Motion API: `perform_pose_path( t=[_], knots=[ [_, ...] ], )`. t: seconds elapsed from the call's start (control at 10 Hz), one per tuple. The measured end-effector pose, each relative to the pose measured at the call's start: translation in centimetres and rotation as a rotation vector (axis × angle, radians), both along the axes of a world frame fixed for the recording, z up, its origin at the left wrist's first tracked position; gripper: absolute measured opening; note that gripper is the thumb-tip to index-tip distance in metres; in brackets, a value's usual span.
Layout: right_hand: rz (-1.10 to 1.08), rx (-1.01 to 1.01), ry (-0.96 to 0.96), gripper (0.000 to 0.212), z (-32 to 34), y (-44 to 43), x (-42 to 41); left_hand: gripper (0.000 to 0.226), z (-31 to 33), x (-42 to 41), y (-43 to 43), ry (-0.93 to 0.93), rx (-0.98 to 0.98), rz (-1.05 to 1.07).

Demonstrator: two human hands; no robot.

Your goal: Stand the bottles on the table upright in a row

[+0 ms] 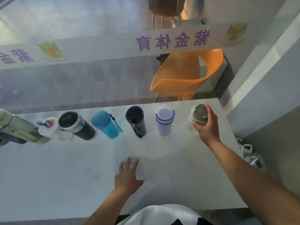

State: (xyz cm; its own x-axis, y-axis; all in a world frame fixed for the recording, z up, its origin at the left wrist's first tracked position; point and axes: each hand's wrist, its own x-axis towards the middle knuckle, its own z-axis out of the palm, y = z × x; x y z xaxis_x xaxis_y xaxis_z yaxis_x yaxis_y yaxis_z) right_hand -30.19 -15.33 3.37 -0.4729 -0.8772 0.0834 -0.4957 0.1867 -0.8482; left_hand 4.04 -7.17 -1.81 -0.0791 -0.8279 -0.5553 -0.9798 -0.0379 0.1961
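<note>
Several bottles stand upright in a row along the far edge of the white table [81,176]. From the left: a green flask [19,129], a small clear bottle with a white lid [48,127], a dark steel tumbler [76,125], a blue bottle with a green strap [105,124], a black bottle [136,120], a white bottle with blue bands [164,119]. At the right end stands a clear bottle with a grey-green lid [198,113], and my right hand [207,125] grips its side. My left hand [128,176] lies flat on the table, fingers spread, holding nothing.
A glass wall with purple lettering runs right behind the row. Beyond it stands an orange chair [186,75]. The table's right edge is close to the last bottle, with a grey wall [259,95] and white bags [251,155] on the floor beside it.
</note>
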Motion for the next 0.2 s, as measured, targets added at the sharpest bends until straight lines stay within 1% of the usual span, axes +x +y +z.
perform_pose_path(
  t=[0.1,0.2],
  knots=[
    [0.012,-0.007,-0.061,0.096,0.4,0.5,-0.1,0.089,0.0,0.3,-0.1,0.049,0.027,0.020],
    [-0.033,-0.040,-0.156,0.109,0.4,1.7,0.7,0.085,0.7,0.6,-0.8,0.105,0.050,0.049]
  ],
)
